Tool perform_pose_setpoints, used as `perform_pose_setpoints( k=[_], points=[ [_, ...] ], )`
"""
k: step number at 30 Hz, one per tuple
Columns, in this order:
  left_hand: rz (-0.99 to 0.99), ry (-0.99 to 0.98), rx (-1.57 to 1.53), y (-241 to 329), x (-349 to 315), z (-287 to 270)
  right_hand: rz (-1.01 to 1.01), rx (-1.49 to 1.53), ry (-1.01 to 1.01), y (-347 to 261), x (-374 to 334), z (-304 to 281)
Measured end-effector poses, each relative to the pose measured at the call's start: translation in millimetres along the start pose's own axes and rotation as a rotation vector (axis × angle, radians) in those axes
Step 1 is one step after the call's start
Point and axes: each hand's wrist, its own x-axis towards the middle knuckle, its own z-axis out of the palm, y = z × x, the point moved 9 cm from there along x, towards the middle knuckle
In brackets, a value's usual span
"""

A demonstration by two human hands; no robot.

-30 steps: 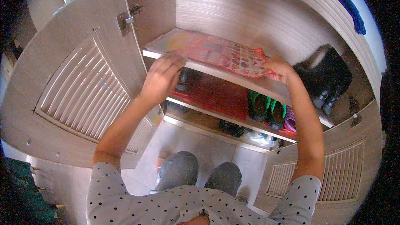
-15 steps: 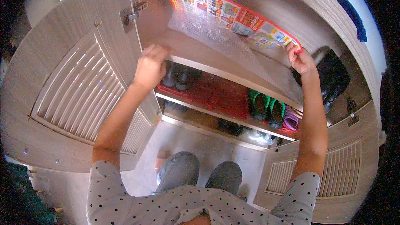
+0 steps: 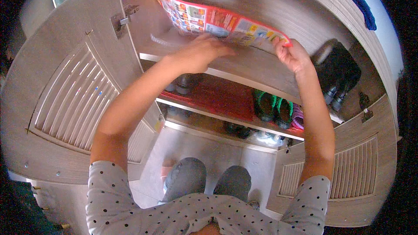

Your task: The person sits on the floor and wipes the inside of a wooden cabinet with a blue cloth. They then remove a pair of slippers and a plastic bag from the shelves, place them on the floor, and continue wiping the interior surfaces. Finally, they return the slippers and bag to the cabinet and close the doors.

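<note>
Head view: a colourful printed paper sheet with a bright red border [image 3: 222, 19] stands raised and slanting above the bare wood-grain upper shelf [image 3: 257, 63] of a greyish-brown wooden cabinet [image 3: 300, 26], its left end reaching to the far left. The right hand [image 3: 294, 56] pinches the sheet's right end between thumb and fingers. The left hand [image 3: 202, 54] is over the shelf, near the sheet's lower edge, its fingers loosely bent; blur leaves me unable to tell whether they touch or grip anything.

At the right end of that shelf stand 2 tall black boots [image 3: 342, 69]. Below, a dark red shelf liner [image 3: 222, 100] carries black shoes [image 3: 185, 83] at left, and 2 black shoes with green trim [image 3: 274, 109] beside a purple shoe [image 3: 298, 117] at right. The 2 louvred wooden doors [image 3: 52, 82] are swung outward, 1 on each side.
</note>
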Motion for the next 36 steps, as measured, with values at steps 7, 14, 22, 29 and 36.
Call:
perform_pose_setpoints(
  k=[7, 14, 22, 29, 36],
  points=[
    [-0.323, -0.264, -0.178, -24, -46, 4, -0.251, 0.043, -0.007, -40, -19, -5],
    [-0.374, -0.148, -0.112, -45, -88, 1, -0.296, -0.154, 0.103, -40, -17, -24],
    [-0.529, -0.047, 0.078, -45, -107, -20, -0.289, -0.751, 0.234, -14, -26, -22],
    [-0.491, 0.193, 0.202, -40, -120, -28, -0.162, -0.830, 0.288, 1, -26, -60],
    [-0.561, 0.250, 0.192, -41, -125, -29, -0.146, -0.695, 0.269, 3, -18, -85]
  ],
)
